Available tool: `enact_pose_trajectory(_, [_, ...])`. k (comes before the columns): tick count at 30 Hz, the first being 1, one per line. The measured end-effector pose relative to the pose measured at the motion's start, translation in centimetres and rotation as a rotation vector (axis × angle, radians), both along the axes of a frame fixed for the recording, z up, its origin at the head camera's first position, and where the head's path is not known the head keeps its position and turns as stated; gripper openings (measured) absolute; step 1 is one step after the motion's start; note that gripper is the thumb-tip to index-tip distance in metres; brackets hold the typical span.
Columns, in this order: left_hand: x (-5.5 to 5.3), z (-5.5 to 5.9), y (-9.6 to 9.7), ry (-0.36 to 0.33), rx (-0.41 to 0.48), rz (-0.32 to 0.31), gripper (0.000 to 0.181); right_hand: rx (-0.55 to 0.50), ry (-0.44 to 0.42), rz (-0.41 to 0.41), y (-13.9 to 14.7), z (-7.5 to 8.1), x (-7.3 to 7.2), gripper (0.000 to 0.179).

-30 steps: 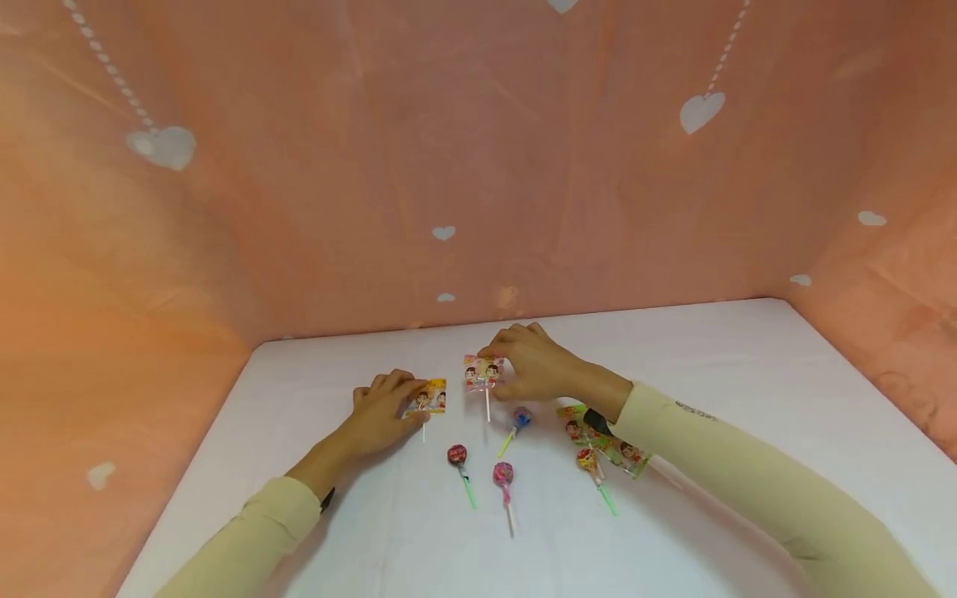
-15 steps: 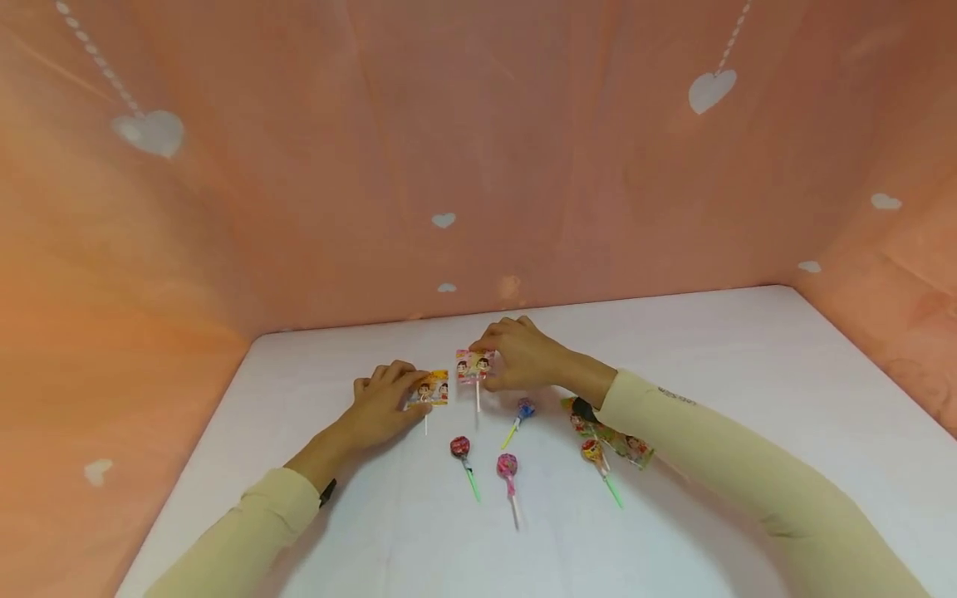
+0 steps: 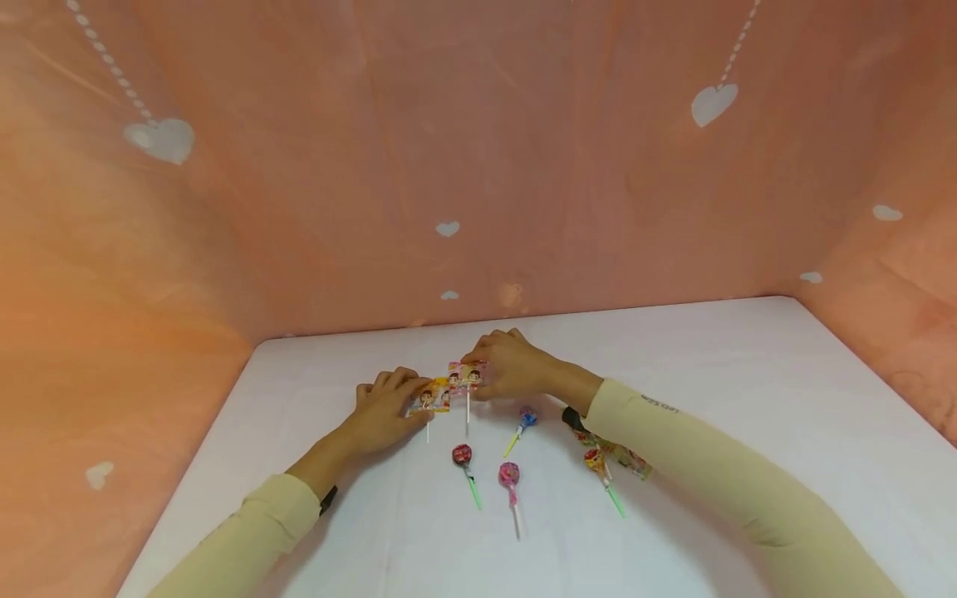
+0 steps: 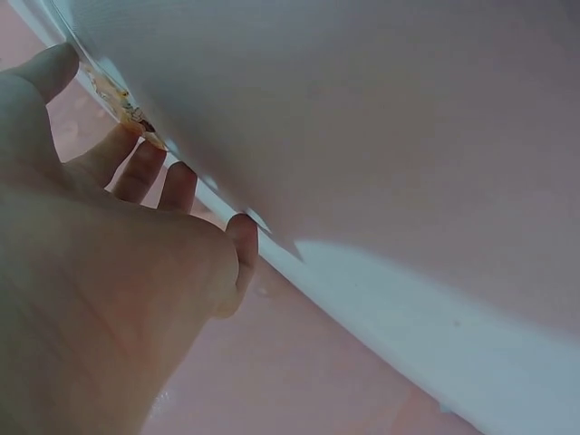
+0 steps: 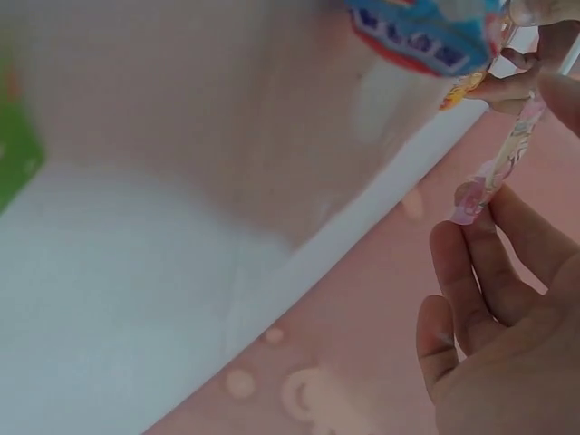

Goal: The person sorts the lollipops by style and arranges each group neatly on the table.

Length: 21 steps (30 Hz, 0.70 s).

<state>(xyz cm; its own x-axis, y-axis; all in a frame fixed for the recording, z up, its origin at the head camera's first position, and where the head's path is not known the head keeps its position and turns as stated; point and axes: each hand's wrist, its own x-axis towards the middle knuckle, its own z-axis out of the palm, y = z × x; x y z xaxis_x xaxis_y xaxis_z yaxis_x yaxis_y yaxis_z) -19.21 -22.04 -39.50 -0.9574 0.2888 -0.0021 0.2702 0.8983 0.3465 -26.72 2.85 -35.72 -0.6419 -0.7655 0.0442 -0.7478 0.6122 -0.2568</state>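
Observation:
My left hand [image 3: 385, 413] pinches the edge of a lollipop in a flat orange wrapper [image 3: 437, 397], its white stick pointing toward me. Just right of it, my right hand [image 3: 516, 365] pinches a lollipop in a flat pink wrapper [image 3: 467, 375] between thumb and fingers, stick also toward me. The two wrappers lie side by side, their edges meeting in the head view. In the right wrist view the pink wrapper [image 5: 494, 172] is seen edge-on at the fingertips. The left wrist view shows the orange wrapper [image 4: 113, 95] between thumb and fingers.
Nearer me on the white table [image 3: 419, 540] lie round lollipops: red [image 3: 462, 454], pink [image 3: 509, 475], blue [image 3: 527, 416] and orange-yellow [image 3: 595, 460]. Green flat-wrapped lollipops [image 3: 631, 459] lie partly under the right forearm. A peach curtain [image 3: 561, 166] with white hearts hangs behind.
My right hand has moved left and brought the pink-wrapped lollipop up beside the orange one. The left hand keeps its place, and the view has shifted slightly.

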Motion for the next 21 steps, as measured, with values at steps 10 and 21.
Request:
enact_pose_trajectory(10, [-0.4, 0.0, 0.2, 0.004, -0.001, -0.013, 0.058, 0.043, -0.038, -0.030, -0.1, -1.0, -0.2, 0.056])
enact_pose_trajectory(21, [-0.4, -0.3, -0.3, 0.000, 0.010, -0.001, 0.057, 0.039, -0.060, -0.015, -0.6, -2.3, -0.2, 0.056])
